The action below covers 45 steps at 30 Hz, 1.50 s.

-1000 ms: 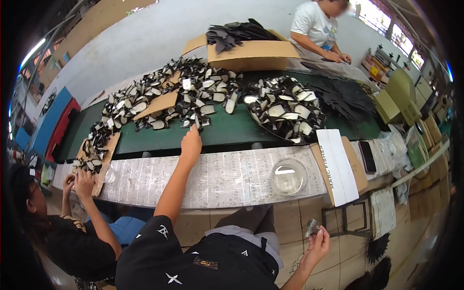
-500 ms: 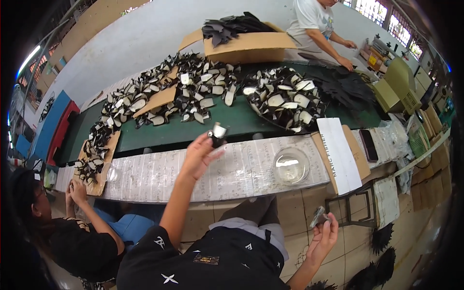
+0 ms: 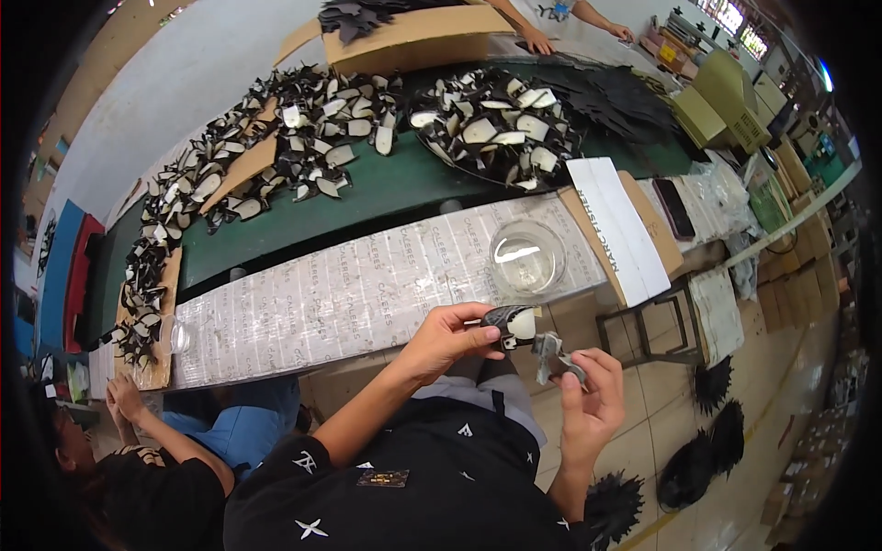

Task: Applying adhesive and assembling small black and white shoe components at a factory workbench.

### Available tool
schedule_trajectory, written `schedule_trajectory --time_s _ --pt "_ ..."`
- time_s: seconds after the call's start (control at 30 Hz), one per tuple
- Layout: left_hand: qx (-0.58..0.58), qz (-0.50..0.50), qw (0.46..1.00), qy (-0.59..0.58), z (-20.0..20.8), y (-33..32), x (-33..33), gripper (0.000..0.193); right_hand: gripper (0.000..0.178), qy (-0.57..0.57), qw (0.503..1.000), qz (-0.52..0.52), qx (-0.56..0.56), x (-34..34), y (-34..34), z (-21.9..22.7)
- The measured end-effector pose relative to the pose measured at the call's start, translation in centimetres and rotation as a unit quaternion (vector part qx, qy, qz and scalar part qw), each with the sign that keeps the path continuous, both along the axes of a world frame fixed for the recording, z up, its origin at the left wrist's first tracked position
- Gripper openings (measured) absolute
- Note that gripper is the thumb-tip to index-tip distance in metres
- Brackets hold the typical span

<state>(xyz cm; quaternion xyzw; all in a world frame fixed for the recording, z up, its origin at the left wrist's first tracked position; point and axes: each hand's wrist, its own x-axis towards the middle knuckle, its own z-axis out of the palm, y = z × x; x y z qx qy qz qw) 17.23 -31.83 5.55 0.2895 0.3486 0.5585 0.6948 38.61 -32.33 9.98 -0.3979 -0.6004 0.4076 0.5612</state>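
Grips black-and-white piece (image 3: 516, 328) just beside bent grey piece (image 3: 548, 356)

Holds the black-and-white piece between thumb and fingers of the left hand (image 3: 457, 340), with white part toward the right hand (image 3: 593, 404). Pinches the bent grey piece between thumb and fingers of the right hand. Shows both pieces raised before the near edge of the table (image 3: 303, 312). Cannot confirm contact between the two.

Note round clear dish (image 3: 530, 264) on the table, beyond the held pieces. Note spread heap (image 3: 322, 119) of black-and-white parts on green surface (image 3: 386, 197), with rounder heap (image 3: 491, 129) to the right. Observe cardboard box (image 3: 418, 53) behind, loaded with dark flat pieces (image 3: 354, 20). Observe white board (image 3: 620, 230) over brown cardboard right of the dish, near dark phone (image 3: 673, 207). Note seated person (image 3: 175, 468) at left, with hands near cardboard sheet (image 3: 154, 375). Note black spiky bundles (image 3: 698, 470) on the floor (image 3: 643, 404) at right.
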Motion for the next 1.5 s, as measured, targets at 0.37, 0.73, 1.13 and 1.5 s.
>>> schedule_trajectory --time_s 0.37,0.73,1.13,1.5 --pt "0.002 -0.041 0.999 0.029 0.0 0.0 1.6 0.028 0.024 -0.161 0.984 -0.051 0.054 -0.5 -0.7 -1.3" --pt "-0.023 -0.042 0.998 0.034 -0.5 0.2 1.2 0.027 0.02 0.122 0.985 0.014 -0.12 0.3 0.1 -2.2" --pt "-0.012 -0.049 0.998 0.042 -0.8 -0.2 1.4 0.026 0.021 -0.073 0.996 -0.057 -0.002 0.7 0.4 -2.3" --pt "0.007 -0.057 0.994 0.094 -0.4 -0.1 2.1 0.024 0.023 -0.204 0.975 -0.031 0.078 0.5 0.6 -1.6"
